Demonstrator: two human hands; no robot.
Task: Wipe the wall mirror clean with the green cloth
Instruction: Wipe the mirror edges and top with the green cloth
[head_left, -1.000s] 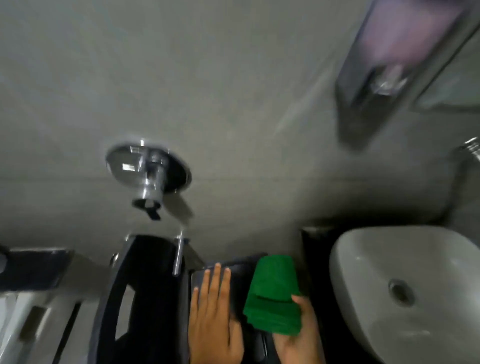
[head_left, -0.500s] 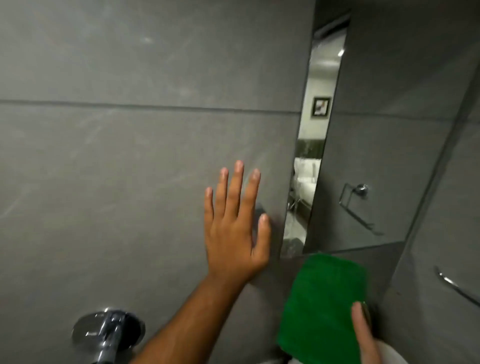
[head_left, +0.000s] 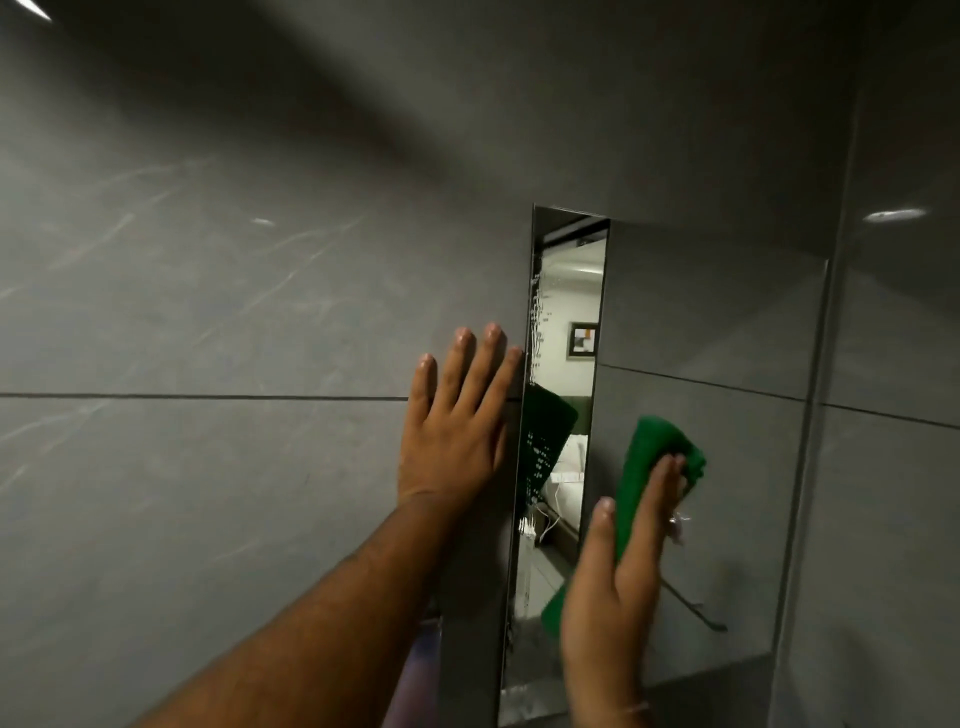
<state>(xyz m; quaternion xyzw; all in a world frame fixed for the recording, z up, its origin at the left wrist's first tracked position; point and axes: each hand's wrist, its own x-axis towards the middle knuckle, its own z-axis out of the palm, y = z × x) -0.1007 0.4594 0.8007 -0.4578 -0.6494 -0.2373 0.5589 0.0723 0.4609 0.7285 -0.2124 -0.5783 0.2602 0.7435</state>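
Grey tiled wall (head_left: 208, 312) takes the flat, splayed, empty left hand (head_left: 457, 431) as a brace just beside the wall mirror (head_left: 701, 338); the right hand (head_left: 618, 587) presses the green cloth (head_left: 654, 457) flat-fingered to the glass, apparently mid-wipe.

Mirror glass mostly open

Upper mirror (head_left: 701, 312) lies bare above the cloth (head_left: 654, 457); the left hand (head_left: 452, 431) lies flat on the wall (head_left: 208, 467) at its left edge.
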